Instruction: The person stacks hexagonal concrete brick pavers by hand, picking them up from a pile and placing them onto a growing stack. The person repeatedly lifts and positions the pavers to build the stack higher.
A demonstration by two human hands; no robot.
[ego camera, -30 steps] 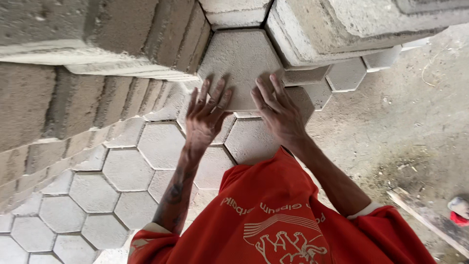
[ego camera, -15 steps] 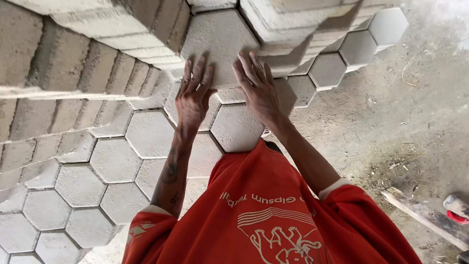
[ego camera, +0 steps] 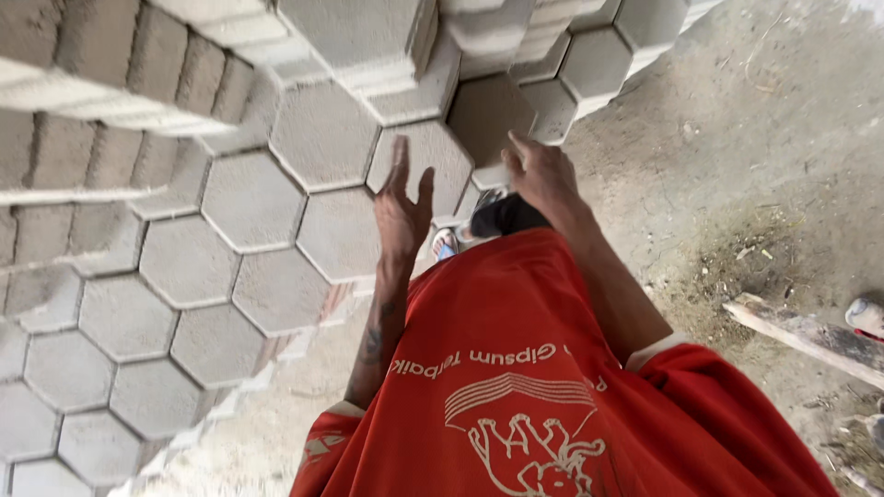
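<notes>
Grey hexagonal paving blocks (ego camera: 253, 202) lie fitted together in a honeycomb pattern on the left. My left hand (ego camera: 402, 210) hovers over the blocks at the pattern's right edge, its fingers spread and holding nothing. My right hand (ego camera: 545, 175) is seen from the back. Its fingertips rest against the lower right edge of a darker, shadowed hexagonal block (ego camera: 486, 115) at the border of the paving. My red shirt (ego camera: 516, 387) fills the lower middle of the view, and a dark knee and a sandal (ego camera: 448, 247) show just below the hands.
Stacks of the same hexagonal blocks (ego camera: 101, 64) rise along the top and left of the view. Bare dirt ground (ego camera: 737, 156) spreads to the right. A wooden plank (ego camera: 810, 339) lies at the right edge, with a small red and white object (ego camera: 866, 317) beside it.
Both hands were pressed flat on one hexagonal block. They have lifted off it: the left hand now hovers, spread, and the right has shifted right to the block's edge. The view has swung left.
</notes>
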